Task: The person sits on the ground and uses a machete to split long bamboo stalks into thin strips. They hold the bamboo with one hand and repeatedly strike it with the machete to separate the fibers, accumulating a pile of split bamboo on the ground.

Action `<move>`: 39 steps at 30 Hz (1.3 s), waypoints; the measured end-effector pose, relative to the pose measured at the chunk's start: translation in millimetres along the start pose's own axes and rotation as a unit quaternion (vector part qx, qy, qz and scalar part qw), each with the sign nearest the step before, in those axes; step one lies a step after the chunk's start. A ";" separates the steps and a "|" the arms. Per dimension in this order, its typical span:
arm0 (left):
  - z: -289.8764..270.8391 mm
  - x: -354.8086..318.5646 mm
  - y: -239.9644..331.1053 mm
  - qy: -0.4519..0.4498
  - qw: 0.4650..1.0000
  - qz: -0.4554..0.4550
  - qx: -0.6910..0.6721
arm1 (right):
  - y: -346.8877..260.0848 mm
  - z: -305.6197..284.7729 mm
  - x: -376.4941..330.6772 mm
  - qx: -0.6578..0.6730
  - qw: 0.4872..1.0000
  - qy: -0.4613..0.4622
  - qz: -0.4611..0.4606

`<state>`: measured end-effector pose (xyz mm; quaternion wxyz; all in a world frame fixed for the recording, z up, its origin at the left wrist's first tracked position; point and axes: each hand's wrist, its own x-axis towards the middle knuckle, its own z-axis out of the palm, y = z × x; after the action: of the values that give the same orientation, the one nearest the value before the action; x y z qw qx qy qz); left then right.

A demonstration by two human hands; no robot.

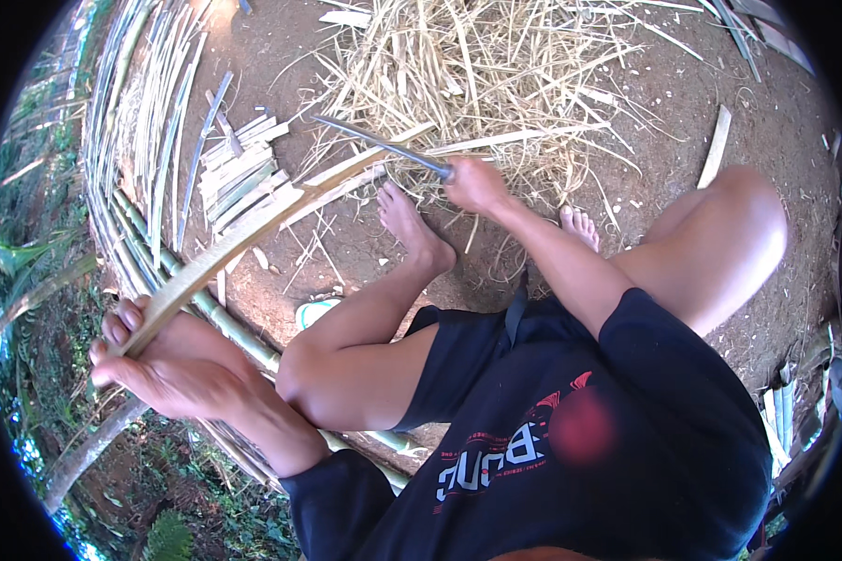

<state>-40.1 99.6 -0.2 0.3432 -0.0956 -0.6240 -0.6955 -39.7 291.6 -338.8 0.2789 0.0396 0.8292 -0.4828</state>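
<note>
Closest to you, your left hand (173,369) is closed around the near end of a long bamboo strip (243,245), fingers wrapped over it at the lower left, just outside your bent left knee. From that grip the pale strip runs up and to the right across the dirt ground (365,248), curving slightly, until it meets the blade of the knife (379,145). Your right hand (474,184) is clenched tight on the knife's handle, out in front of your shins, and the dark, narrow blade points left and a little away from you, lying against the far part of the strip. Your bare left foot (412,224) is planted on the ground just below the right hand, and the toes of your right foot (580,226) show beside your right forearm. Under your left hand a green bamboo pole (243,338) lies slanted past your knee. Further left, a bundle of long split bamboo slats (136,122) curves along the edge of the view, with a small stack of short cut pieces (239,168) next to it. Beyond the knife, a loose heap of thin dry shavings (477,65) covers the ground, and a single flat offcut (716,145) lies well apart to the right.
</note>
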 end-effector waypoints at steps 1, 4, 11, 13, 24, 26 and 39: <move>-5.9 5.9 -3.8 0.002 1.000 0.001 0.009 | -5.4 0.4 -3.4 0.001 1.000 -0.016 0.017; -18.7 17.6 -11.6 -0.015 0.999 -0.010 -0.031 | -36.0 5.8 -30.0 0.060 0.997 0.020 -0.039; -16.7 22.9 -15.0 0.015 1.000 0.000 0.012 | 18.9 3.8 -5.8 0.022 0.995 0.004 0.098; -11.6 26.1 -15.7 -0.003 1.000 0.015 0.012 | 58.6 8.9 17.8 -0.053 0.994 0.080 0.043; -21.7 76.7 -41.6 0.031 0.999 0.003 0.020 | 48.4 24.0 -19.0 -0.018 0.995 0.072 0.064; -12.1 79.1 -49.3 0.051 0.997 0.002 0.051 | 97.4 7.6 -12.1 -0.066 0.985 0.078 0.138; -2.6 100.8 -62.1 0.092 0.987 0.010 0.129 | 24.0 2.5 -40.3 0.056 0.994 -0.005 0.095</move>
<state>-151.6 60.2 6.1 0.4159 0.0077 -0.6733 -0.6112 3.3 310.5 -338.3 0.3249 0.1309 0.7921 -0.4999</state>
